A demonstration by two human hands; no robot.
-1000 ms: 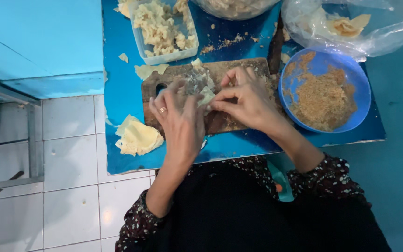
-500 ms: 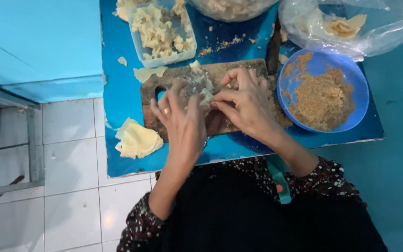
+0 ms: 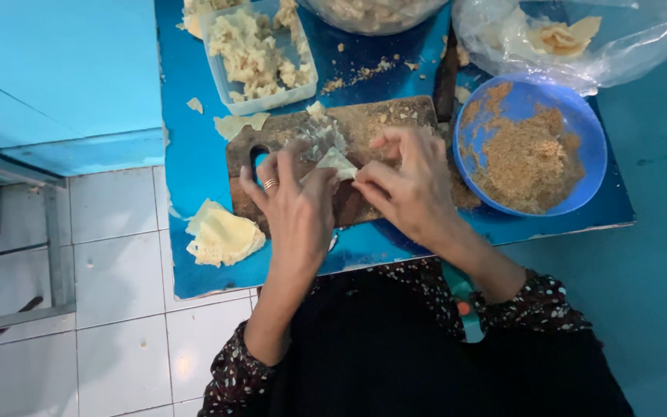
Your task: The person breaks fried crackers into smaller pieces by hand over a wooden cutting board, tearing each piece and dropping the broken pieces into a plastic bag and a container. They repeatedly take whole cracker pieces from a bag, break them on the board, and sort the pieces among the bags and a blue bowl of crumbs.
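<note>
Dark patterned sleeves nearest camera. Left hand (image 3: 296, 207), ring on one finger, and right hand (image 3: 411, 185) meet over wooden cutting board (image 3: 384, 120) on blue counter (image 3: 194, 154). Both grips pinched shut on pale dough wrapper (image 3: 336, 162), fingertips of each hand touching its edges. Stack of wrappers (image 3: 221, 235) lies at counter's near left edge. Blue bowl (image 3: 592, 154) of brown crumb filling sits just right of board. Beyond board: clear plastic tub (image 3: 221, 73) of pale lumps; clear plastic bag (image 3: 642, 38) far right.
</note>
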